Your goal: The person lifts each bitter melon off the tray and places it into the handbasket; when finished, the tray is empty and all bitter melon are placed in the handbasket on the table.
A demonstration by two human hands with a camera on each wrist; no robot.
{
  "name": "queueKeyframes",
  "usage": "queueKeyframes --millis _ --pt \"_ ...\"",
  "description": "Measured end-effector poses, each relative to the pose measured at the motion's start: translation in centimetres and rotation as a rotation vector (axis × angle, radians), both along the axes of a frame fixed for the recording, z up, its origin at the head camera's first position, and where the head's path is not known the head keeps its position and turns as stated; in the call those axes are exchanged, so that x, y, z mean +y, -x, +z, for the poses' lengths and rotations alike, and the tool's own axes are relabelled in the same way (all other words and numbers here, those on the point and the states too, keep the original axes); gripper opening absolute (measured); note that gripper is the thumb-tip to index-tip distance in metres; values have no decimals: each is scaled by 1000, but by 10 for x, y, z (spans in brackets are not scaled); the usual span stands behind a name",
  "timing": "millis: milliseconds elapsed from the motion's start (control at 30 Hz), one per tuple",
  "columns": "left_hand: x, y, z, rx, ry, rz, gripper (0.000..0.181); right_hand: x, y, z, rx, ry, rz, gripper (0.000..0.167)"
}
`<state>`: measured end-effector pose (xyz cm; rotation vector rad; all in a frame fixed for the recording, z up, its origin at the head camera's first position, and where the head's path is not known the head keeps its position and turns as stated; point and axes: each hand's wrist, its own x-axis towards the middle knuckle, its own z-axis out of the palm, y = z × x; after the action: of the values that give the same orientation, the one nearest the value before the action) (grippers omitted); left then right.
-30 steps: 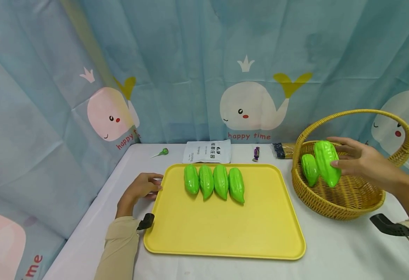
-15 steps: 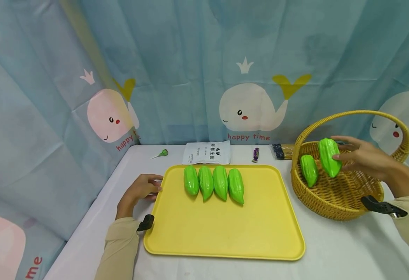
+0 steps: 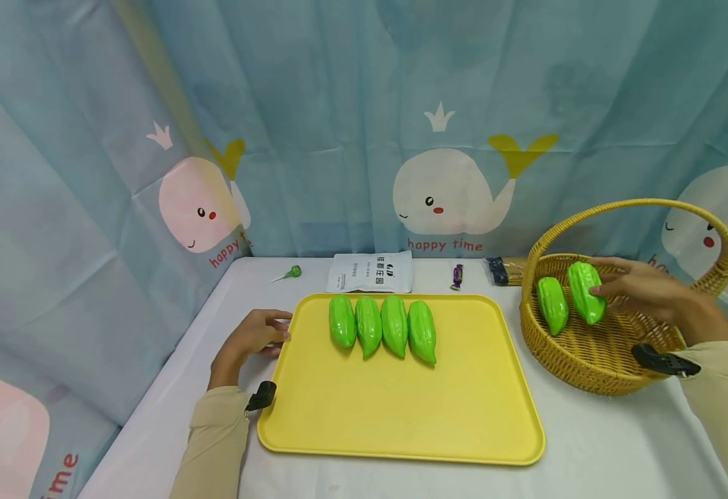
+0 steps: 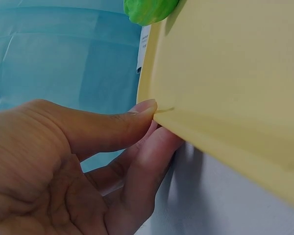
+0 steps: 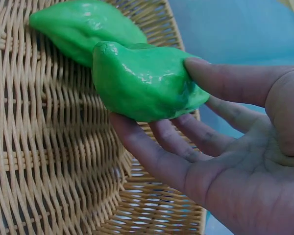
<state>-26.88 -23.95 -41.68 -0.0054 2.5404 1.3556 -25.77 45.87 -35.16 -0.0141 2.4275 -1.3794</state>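
My right hand (image 3: 641,287) holds a bright green toy bitter melon (image 3: 586,294) inside the wicker basket (image 3: 588,371). In the right wrist view, the thumb lies on one side of this melon (image 5: 142,81) and the fingers on the other. Close by, a second bitter melon (image 3: 553,305) lies in the basket. My left hand (image 3: 256,333) pinches the left rim of the yellow tray (image 3: 401,409), thumb above and fingers below in the left wrist view. Several more bitter melons (image 3: 368,326) lie side by side along the tray's far part.
Behind the tray lie a white printed pouch (image 3: 370,272), a purple-wrapped candy (image 3: 457,276) and a green lollipop (image 3: 290,272). A dark and tan packet (image 3: 505,270) lies left of the basket. The basket's tall handle (image 3: 634,202) arches over it. A curtain hangs behind the table.
My right hand first lifted the bitter melon up and to the right, away from the other one, then lowered it into the basket beside it. The left hand stays on the tray rim.
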Motion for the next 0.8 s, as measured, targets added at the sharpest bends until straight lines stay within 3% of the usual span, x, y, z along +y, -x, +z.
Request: queueKeyframes --millis 500,800 --pt "1 -4 4 4 21 9 51 -6 3 -16 -85 -20 43 88" --pt "2 -3 3 0 18 10 51 -9 5 -18 -107 -36 36 88"
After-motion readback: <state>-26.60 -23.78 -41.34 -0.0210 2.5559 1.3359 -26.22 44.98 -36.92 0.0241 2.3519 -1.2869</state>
